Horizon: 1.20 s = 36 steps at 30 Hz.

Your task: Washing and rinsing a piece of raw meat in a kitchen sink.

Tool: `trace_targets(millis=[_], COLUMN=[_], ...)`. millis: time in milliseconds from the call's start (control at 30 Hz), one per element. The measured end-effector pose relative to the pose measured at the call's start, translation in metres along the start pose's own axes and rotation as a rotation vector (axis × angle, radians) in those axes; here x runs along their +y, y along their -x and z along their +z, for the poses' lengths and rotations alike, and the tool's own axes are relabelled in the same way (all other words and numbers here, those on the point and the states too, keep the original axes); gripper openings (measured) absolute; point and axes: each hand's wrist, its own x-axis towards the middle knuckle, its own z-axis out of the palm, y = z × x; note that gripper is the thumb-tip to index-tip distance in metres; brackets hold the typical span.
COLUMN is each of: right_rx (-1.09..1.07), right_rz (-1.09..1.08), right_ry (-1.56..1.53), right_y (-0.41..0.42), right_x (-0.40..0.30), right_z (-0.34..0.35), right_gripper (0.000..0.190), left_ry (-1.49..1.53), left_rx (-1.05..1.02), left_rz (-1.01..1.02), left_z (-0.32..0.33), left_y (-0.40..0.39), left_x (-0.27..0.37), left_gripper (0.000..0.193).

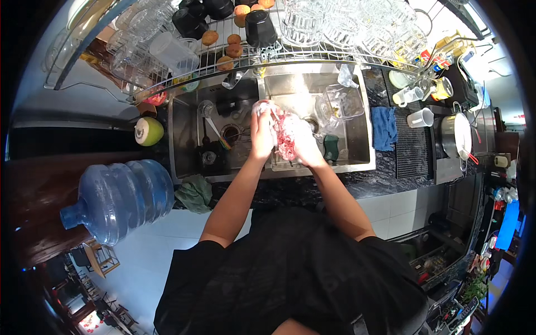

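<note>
Both my hands are raised over the middle of a two-basin steel sink [272,167]. Between them is a red and white mesh scrubber [286,136] with some foam. My left hand [264,130] presses on its left side with the fingers pointing away from me. My right hand [305,140] closes on it from the right, overexposed by bright light. In the right basin lie a clear plastic container [345,102] and a dark green sponge [331,147]. The left basin holds a brush with a coloured handle tip [222,140] and several dark items.
A wire rack [293,60] with glasses, black cups and round brown items overhangs the sink's back. Right of the sink lie a blue cloth [384,127], a black mat [412,150] and a pot [456,134]. A green coconut [149,131], green cloth [194,193] and large water bottle [121,199] are left.
</note>
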Motion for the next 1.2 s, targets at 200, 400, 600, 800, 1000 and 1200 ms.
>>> trace_targets(millis=[200, 400, 600, 800, 1000, 1200], right_rx=[-0.074, -0.079, 0.043, 0.028, 0.134, 0.086], right_rz=[-0.114, 0.013, 0.03, 0.006, 0.279, 0.02], right_ry=[-0.03, -0.165, 0.008, -0.023, -0.598, -0.392], right_y=[0.005, 0.007, 0.003, 0.014, 0.009, -0.008], right_x=[-0.016, -0.035, -0.032, -0.032, -0.026, -0.038], right_z=[0.003, 0.0, 0.001, 0.015, 0.024, 0.015], right_gripper=[0.029, 0.026, 0.03, 0.031, 0.032, 0.028], left_ry=[0.198, 0.313, 0.375, -0.045, -0.425, 0.265], left_rx=[-0.104, -0.111, 0.013, 0.088, -0.178, -0.152], left_rz=[-0.106, -0.228, -0.14, 0.025, 0.104, 0.006], left_z=[-0.006, -0.01, -0.009, -0.004, -0.001, -0.004], left_y=[0.002, -0.006, -0.007, -0.013, -0.006, -0.006], left_x=[0.013, 0.01, 0.01, 0.025, 0.031, 0.024], left_gripper=[0.019, 0.029, 0.034, 0.027, 0.02, 0.039])
